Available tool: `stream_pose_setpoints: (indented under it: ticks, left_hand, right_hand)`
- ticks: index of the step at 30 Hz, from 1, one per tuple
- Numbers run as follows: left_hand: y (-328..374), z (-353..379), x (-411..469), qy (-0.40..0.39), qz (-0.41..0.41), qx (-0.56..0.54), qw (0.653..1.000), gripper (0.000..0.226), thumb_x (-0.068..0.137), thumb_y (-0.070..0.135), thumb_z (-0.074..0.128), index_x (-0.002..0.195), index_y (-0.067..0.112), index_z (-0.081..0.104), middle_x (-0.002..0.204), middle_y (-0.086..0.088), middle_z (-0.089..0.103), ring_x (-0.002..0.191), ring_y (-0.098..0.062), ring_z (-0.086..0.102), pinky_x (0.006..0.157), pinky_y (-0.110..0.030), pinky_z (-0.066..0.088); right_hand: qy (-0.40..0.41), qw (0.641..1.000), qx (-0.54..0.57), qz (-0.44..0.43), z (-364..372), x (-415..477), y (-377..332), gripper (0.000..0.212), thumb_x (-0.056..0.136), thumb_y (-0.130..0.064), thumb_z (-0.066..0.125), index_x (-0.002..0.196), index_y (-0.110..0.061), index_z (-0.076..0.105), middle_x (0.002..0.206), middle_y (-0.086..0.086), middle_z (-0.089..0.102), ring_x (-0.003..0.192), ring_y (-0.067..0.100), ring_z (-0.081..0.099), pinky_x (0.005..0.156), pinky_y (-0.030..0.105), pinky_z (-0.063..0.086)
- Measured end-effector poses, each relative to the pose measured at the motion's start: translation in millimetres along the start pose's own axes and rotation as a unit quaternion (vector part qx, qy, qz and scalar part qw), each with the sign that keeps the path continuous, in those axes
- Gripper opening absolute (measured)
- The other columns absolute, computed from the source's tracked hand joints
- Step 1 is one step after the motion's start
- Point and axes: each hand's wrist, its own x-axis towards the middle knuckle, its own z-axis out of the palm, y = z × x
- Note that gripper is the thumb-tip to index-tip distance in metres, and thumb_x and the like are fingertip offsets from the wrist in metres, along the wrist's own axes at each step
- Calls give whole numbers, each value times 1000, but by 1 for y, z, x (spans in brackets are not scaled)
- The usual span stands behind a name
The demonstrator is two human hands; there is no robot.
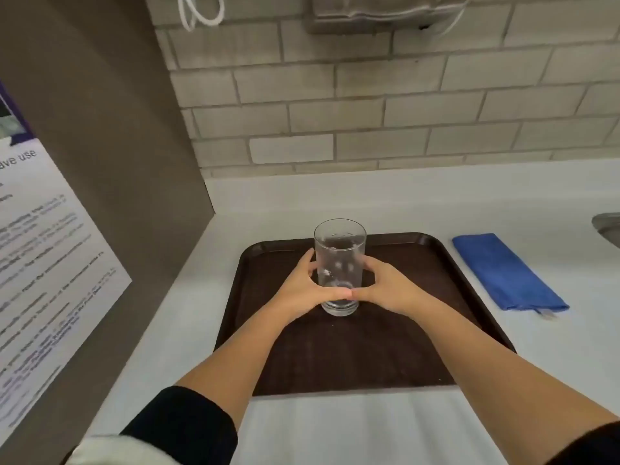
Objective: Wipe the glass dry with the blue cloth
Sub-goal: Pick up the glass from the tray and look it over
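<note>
On the white countertop (369, 427), a dark brown plastic tray (335, 357) is lying flat, its raised rim and rounded corners showing along the far edge. Behind the counter, a wall of pale grey brick tiles (369, 105) is running across the view, with a grey paper towel dispenser (379, 11) mounted high on it. To the left, a grey-brown side panel (110, 135) is standing upright at the counter's end, carrying a printed paper notice (43, 270) whose text is too blurred to read. At the far right edge, a sliver of a metal sink rim (607, 226) is showing.

The tray is holding one item: a tall, straight-sided clear drinking glass (339, 263), standing upright in the tray's far half. The glass is showing a thick base and pale spots on its wall; whether any liquid is inside cannot be told.

The left hand (302, 290) and the right hand (389, 290) are both wrapping the lower part of the glass, one on each side, with the thumbs meeting in front near its base. Both forearms are bare, with dark sleeves (188, 427) pushed up towards the elbows.

The blue cloth (506, 273) is lying folded into a long rectangle on the counter, just beside the tray's right edge, apart from both hands. Its surface is looking soft and matte.
</note>
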Motion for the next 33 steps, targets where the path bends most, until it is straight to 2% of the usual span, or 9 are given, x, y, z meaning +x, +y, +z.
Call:
stream_pose_setpoints:
  ticks: [4, 11, 14, 18, 22, 24, 27, 29, 33]
  left_hand:
    - [-9, 1, 6, -29, 21, -14, 999, 100, 59, 20, 85, 142, 25, 31, 129, 9, 51, 120, -7, 48, 83, -11, 39]
    - [-18, 13, 13, 18, 34, -24, 999, 74, 56, 18, 86, 121, 20, 49, 101, 18, 58, 91, 4, 57, 60, -1, 45]
    - [-22, 15, 18, 35, 44, -34, 998, 69, 57, 18, 85, 118, 18, 52, 101, 14, 61, 91, 2, 59, 62, 0, 45]
    - [-24, 16, 26, 60, 61, -42, 995, 60, 60, 18, 83, 113, 21, 54, 102, 14, 61, 95, -2, 60, 67, -8, 46]
    - [-17, 13, 34, 50, 69, -76, 994, 52, 67, 11, 78, 113, 16, 54, 102, 7, 61, 95, -5, 60, 75, -13, 46]
    - [-11, 11, 38, 33, 59, -112, 991, 52, 69, 14, 75, 116, 15, 54, 107, 1, 61, 100, -10, 60, 81, -17, 47]
    - [-3, 9, 42, -10, 23, -189, 982, 48, 61, 26, 73, 106, 25, 57, 104, -3, 61, 106, -23, 62, 96, -39, 50]
    - [0, 8, 43, -54, -1, -269, 962, 38, 63, 22, 68, 100, 24, 59, 103, -7, 63, 101, -27, 64, 97, -48, 49]
    - [1, 9, 43, -115, -29, -362, 925, 65, 56, 29, 71, 118, 13, 57, 102, -9, 68, 94, -22, 66, 87, -39, 54]
  right_hand:
    - [10, 1000, 6, 15, 1, 3, 4, 86, 65, -24, 78, 138, -23, 32, 144, -1, 42, 132, 16, 37, 108, 33, 32]
    - [9, 999, 11, 34, 2, 7, 16, 81, 65, -18, 78, 135, -22, 37, 143, 0, 42, 132, 17, 37, 102, 26, 29]
    - [5, 999, 24, 40, -2, 11, 17, 78, 67, -12, 76, 134, -21, 39, 142, 0, 43, 134, 15, 34, 100, 24, 26]
    - [35, 990, 109, 78, -14, 16, 20, 81, 66, -4, 75, 135, -21, 38, 143, 9, 42, 135, 17, 34, 107, 34, 33]
    - [31, 990, 109, 85, -23, 23, 21, 78, 68, -2, 74, 134, -22, 39, 142, 11, 43, 133, 19, 36, 109, 41, 36]
    - [29, 991, 102, 83, -24, 27, 20, 75, 69, -3, 73, 134, -22, 40, 141, 11, 44, 133, 20, 37, 110, 42, 34]
    - [30, 993, 92, 74, -25, 33, 19, 71, 71, -6, 72, 133, -22, 42, 140, 9, 46, 133, 22, 37, 111, 39, 32]
    - [33, 993, 89, 66, -26, 34, 20, 67, 72, -8, 72, 131, -24, 45, 138, 7, 48, 132, 21, 39, 112, 41, 31]
    - [31, 989, 133, 52, -32, 28, 18, 57, 75, -9, 69, 126, -25, 50, 132, 6, 55, 122, 20, 49, 108, 43, 37]
